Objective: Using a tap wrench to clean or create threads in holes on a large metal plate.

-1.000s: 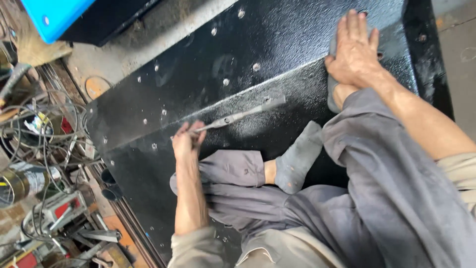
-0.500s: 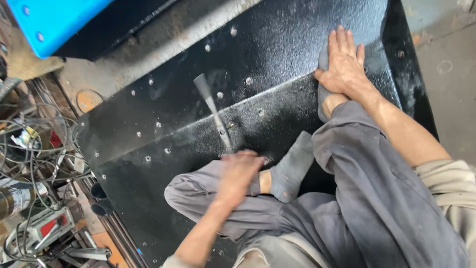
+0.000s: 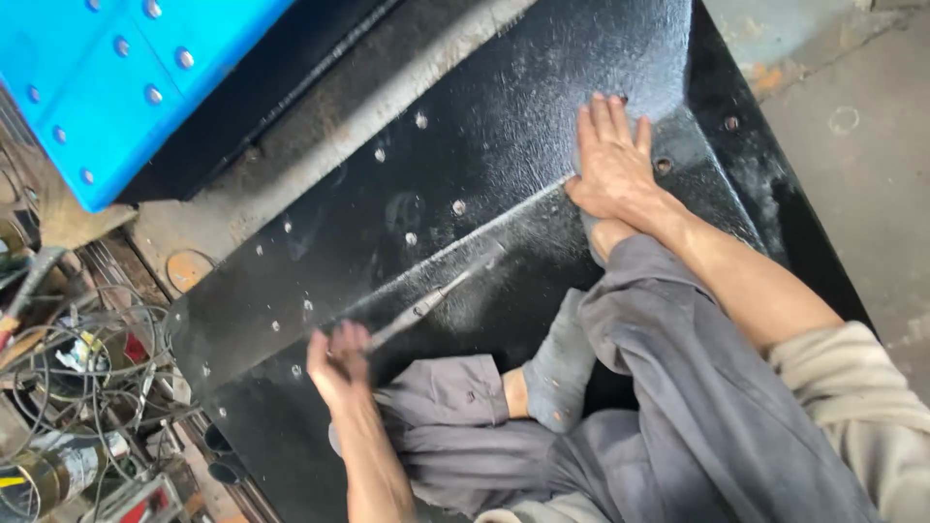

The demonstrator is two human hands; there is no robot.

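Hammer on black panel.
We note the left hand [image 3: 337, 360] clenched around a motion-blurred hammer [image 3: 433, 299]; the right hand [image 3: 612, 163], fingers spread, presses flat on the black steel panel [image 3: 504, 107].

metal plate [image 3: 504, 126]: glossy black, dotted with silvery rivets
tool [image 3: 431, 300]: grey metal, blurred, possibly a hammer
trousers [image 3: 678, 416]: plain grey
sock [image 3: 557, 363]: dark grey
panel [image 3: 126, 77]: bright blue, silver bolts

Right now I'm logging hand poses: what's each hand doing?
Left hand: closed on the hammer handle.
Right hand: open, flat on the black metal panel.
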